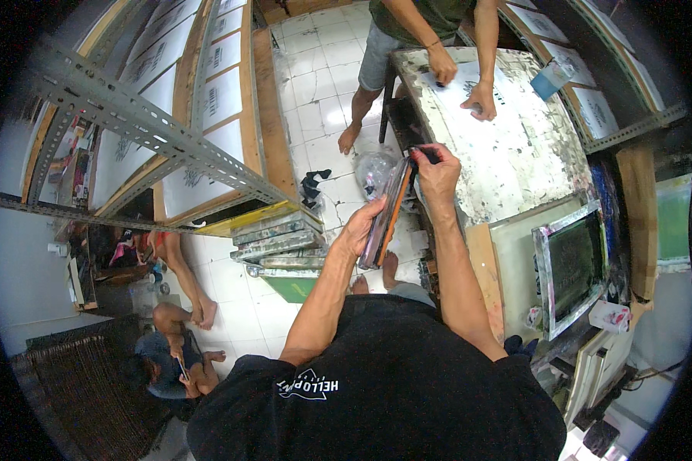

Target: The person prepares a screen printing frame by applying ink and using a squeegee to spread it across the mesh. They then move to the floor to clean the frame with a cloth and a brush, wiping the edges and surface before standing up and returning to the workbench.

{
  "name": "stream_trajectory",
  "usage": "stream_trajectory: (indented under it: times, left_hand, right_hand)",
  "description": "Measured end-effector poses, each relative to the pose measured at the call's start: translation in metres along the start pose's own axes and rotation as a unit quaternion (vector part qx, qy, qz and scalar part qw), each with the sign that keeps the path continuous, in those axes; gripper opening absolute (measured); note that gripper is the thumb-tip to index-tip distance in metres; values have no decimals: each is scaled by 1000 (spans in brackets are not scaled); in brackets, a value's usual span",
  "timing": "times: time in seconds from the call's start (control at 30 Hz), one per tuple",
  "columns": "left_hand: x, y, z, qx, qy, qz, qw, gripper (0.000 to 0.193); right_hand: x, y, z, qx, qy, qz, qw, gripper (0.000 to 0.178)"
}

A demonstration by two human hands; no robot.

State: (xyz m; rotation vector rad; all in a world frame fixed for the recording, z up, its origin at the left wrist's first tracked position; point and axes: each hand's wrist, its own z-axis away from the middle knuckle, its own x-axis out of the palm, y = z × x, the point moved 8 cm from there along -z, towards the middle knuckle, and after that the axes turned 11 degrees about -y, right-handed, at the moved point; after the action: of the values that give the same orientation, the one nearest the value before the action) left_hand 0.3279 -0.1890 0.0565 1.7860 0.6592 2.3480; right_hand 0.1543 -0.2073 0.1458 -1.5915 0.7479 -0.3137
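A long, narrow bar that looks like a squeegee [384,220], greyish-purple along one side and orange along the other, slants in front of my chest. My left hand [360,226] is closed around its lower left side, thumb lying on top. At the bar's upper end, my right hand [436,172] pinches a small dark piece with bent fingers; whether that piece belongs to the bar I cannot tell. Behind the bar, on the floor, lies a clear plastic bag [372,170] with something inside.
A paint-stained table [507,165] stands ahead right, where another person's hands [480,100] work on a printed sheet. Metal racks [161,134] of prints rise at left. Stacked frames [281,242] lie below them. Another person [173,353] sits low left. A framed screen [569,265] leans at right.
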Motion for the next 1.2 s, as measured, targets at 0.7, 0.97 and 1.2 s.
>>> stream_trajectory:
  times: [0.7, 0.97, 1.2]
  left_hand:
    - [-87, 30, 51, 142, 429, -369, 812, 31]
    - [-141, 28, 51, 168, 522, -342, 763, 28]
    - [-188, 14, 42, 116, 571, -315, 749, 32]
  right_hand:
    - [98, 153, 65, 352, -184, -224, 890, 15]
    - [122, 193, 95, 400, -295, -185, 848, 13]
    - [109, 216, 121, 470, -296, -129, 821, 13]
